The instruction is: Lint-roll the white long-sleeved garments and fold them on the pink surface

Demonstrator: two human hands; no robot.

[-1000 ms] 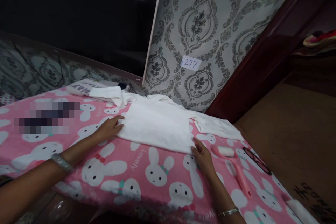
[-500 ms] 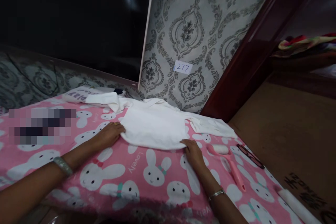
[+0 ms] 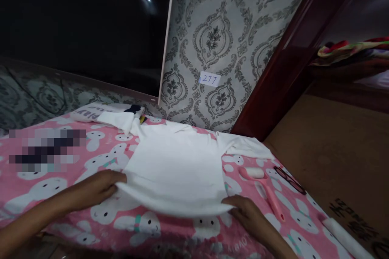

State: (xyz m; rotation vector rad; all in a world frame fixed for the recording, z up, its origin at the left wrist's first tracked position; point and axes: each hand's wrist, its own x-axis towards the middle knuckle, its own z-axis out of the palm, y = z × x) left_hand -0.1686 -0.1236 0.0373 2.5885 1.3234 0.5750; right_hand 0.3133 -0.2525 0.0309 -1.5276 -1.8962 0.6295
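Observation:
A white long-sleeved shirt (image 3: 179,162) lies spread over a pink cloth with white rabbits (image 3: 148,226), its collar toward the wall and its sleeves out to both sides. My left hand (image 3: 105,186) pinches the hem at its left corner. At the right corner my right hand (image 3: 243,208) grips the same hem between thumb and fingers. Between the two hands the hem sags in a curve, lifted a little toward me. Right of the shirt lies a pink lint roller (image 3: 267,188) with a white roll.
Dark-framed glasses (image 3: 290,180) rest near the right edge, with a white roll (image 3: 345,236) closer to me. A cushion with lettering (image 3: 91,112) lies at the back left. A large black screen (image 3: 82,32) hangs above; a brown cardboard box (image 3: 334,149) stands at right.
Both hands have drawn the shirt's hem toward me and slightly apart. The shirt's body now reaches farther down the cloth, and the hem is raised.

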